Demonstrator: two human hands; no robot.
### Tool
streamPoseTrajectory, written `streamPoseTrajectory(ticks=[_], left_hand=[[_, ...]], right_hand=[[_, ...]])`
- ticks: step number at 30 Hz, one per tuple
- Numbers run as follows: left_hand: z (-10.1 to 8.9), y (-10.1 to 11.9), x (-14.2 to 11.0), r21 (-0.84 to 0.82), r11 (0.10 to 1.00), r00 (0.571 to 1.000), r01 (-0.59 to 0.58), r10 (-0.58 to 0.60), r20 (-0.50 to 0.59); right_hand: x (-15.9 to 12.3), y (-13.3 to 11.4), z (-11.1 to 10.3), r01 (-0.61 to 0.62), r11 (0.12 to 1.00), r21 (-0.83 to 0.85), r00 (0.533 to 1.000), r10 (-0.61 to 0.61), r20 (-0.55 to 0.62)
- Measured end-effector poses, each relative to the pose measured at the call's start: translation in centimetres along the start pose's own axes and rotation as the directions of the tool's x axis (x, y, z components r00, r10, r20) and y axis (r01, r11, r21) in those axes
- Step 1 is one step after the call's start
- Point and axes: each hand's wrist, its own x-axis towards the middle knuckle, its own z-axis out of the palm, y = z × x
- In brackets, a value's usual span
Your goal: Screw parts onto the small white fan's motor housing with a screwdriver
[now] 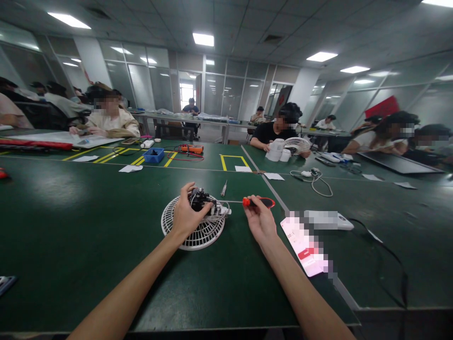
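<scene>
Currently your left hand [186, 215] grips a small motor assembly [203, 200] atop a white fan grille [194, 231] near the table's middle. Your right hand [260, 219] clasps a red-handled screwdriver [256, 202], tip at the assembly. Working a screw seems underway; steady alignment matters next.

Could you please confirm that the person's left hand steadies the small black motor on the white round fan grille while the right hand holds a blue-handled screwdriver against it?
Not quite: the head view shows the screwdriver has a red and black handle, not blue. The rest holds: the left hand steadies the small black motor on the white round plastic fan grille, and the right hand holds the screwdriver with its shaft at the motor.
</scene>
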Motion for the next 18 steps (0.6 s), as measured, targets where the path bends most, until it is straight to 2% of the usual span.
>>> streamPoseTrajectory(ticks=[5, 11, 18], left_hand=[[0.06, -0.07, 0.04, -0.009, 1.000, 1.000, 0.005, -0.005, 0.001], [0.02, -0.02, 0.05, -0.009, 1.000, 1.000, -0.005, 0.005, -0.006], [0.01, -0.16, -0.04, -0.007, 1.000, 1.000, -0.002, 0.002, 0.006]], right_hand=[[-0.17, 0.17, -0.03, -0.018, 0.999, -0.034, 1.000, 0.018, -0.015], [0.17, 0.02, -0.10, 0.016, 1.000, 0.003, 1.000, -0.016, 0.017], [-0.09, -0.05, -0.03, -0.025, 1.000, 0.005, 0.999, 0.025, 0.024]])
